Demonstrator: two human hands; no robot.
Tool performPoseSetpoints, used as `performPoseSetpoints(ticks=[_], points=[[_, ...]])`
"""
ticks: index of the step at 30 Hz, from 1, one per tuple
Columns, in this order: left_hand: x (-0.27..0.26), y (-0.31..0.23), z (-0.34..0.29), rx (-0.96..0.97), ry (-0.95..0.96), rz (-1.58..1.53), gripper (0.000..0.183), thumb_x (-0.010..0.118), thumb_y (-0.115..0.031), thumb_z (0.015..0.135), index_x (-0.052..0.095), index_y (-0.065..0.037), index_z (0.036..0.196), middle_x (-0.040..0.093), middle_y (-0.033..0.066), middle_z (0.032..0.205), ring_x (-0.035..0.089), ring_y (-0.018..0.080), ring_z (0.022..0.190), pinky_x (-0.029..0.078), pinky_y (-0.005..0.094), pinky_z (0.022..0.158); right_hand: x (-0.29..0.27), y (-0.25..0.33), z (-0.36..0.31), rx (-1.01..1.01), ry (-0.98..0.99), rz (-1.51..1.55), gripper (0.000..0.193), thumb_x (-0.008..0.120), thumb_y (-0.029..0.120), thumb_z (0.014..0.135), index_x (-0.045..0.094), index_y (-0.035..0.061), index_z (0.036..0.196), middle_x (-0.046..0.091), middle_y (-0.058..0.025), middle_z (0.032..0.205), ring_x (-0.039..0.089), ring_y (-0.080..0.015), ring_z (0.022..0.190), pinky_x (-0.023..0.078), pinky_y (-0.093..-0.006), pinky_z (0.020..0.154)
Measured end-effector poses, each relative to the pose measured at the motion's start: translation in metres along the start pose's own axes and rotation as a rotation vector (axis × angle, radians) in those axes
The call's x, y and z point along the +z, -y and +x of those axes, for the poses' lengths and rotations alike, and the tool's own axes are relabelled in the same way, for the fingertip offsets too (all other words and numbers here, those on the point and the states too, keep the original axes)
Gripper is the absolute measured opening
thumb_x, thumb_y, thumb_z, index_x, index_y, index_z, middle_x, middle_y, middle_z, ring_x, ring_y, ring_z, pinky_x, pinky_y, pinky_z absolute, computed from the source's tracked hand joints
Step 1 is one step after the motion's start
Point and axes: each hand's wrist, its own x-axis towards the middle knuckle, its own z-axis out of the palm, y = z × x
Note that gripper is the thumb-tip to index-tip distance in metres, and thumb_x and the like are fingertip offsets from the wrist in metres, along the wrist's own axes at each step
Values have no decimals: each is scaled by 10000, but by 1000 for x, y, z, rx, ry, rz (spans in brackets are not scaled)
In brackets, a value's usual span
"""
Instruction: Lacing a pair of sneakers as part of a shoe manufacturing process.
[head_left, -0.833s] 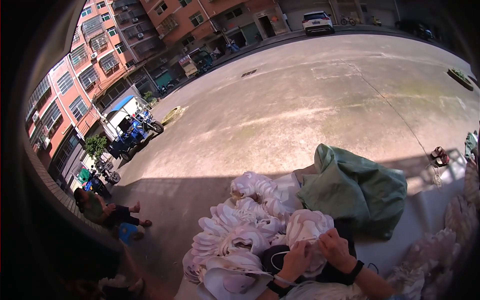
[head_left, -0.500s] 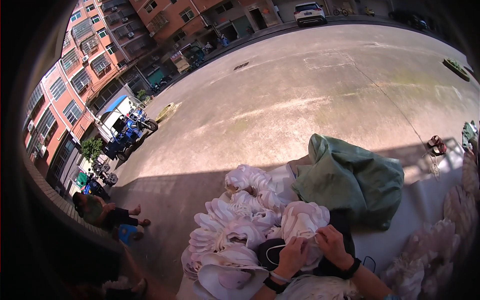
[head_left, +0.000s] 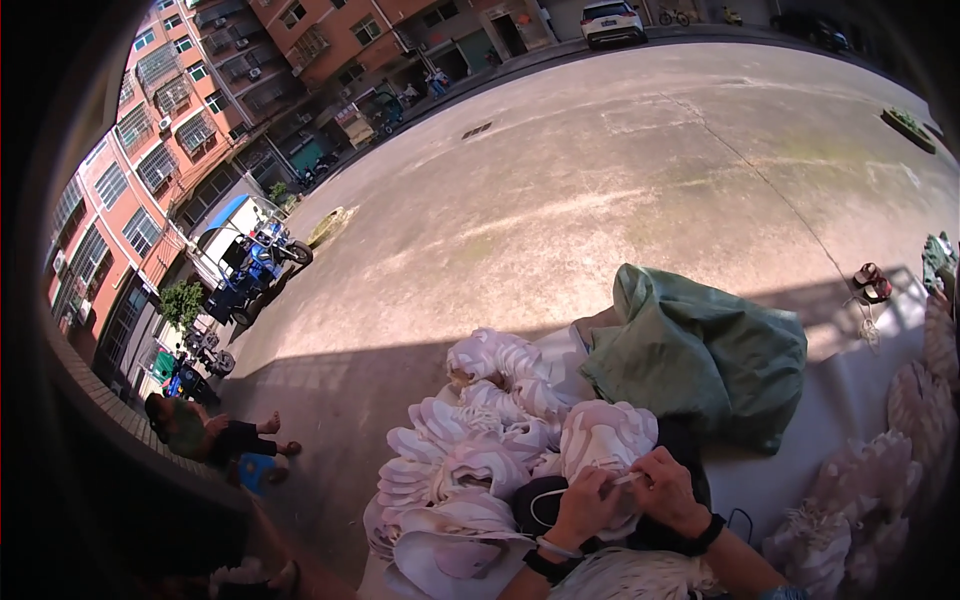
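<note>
Where the forearms enter from the lower edge, we see both hands drawn close together over a bundle of pale pink layered pieces (head_left: 608,437), which lies in front of the wearer, against dark cloth (head_left: 686,452). We find the left hand (head_left: 585,505) closed, its fingertips pinching a thin white strip (head_left: 626,479) at the bundle's near side; the right hand (head_left: 666,492), also closed, grips the same strip just beside it. We cannot tell whether the strip is knotted. Left of the bundle we note a heap of similar pale pieces (head_left: 462,470), and just beyond it, to the right, a crumpled green sack (head_left: 705,355). Further right, more stacks (head_left: 862,480) rest along a white sheet (head_left: 835,395), near whose far edge lies dark red footwear (head_left: 873,283). At left we observe a seated person (head_left: 198,432) and, on the sunlit concrete (head_left: 520,215), a blue three-wheeled vehicle (head_left: 258,258).
</note>
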Motion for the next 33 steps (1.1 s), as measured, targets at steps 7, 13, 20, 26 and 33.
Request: performPoseSetpoints(ticks=[7,13,20,26,33], points=[[-3,4,-5,-15,23,-120,216,695,-219,866,673,-16,937,643,140,896,651,286,760,520,356,696,-5,-3,-10,63,-37,-134,127,609,13,762,679,64,855,595,-119,857,643,-330,755,529,-427,648],[-12,15,-2,-455,40,-624,254,647,-247,935,662,-4,861,592,-2,680,504,70,592,409,248,546,-26,-20,0,246,-144,61,120,577,-25,744,665,18,815,557,-116,781,591,-257,676,472,-349,610],[-15,18,7,-551,-8,-945,155,599,-157,963,620,-50,854,501,-42,637,446,47,547,395,215,545,-75,-27,14,431,81,102,188,629,147,861,667,-27,801,577,-40,620,494,-118,571,417,-286,565],[-15,23,0,-597,-16,-1137,143,607,-141,961,621,-65,841,504,-50,677,429,38,542,407,219,549,-80,-38,19,533,-266,108,269,636,206,913,671,-43,815,509,11,579,445,-108,552,394,-291,543],[-12,14,0,-538,-33,-957,169,629,-186,960,650,-67,842,505,-66,639,438,18,553,359,182,523,-58,-35,7,251,-9,-101,179,684,199,888,684,29,942,591,-69,770,590,-223,695,460,-348,623]])
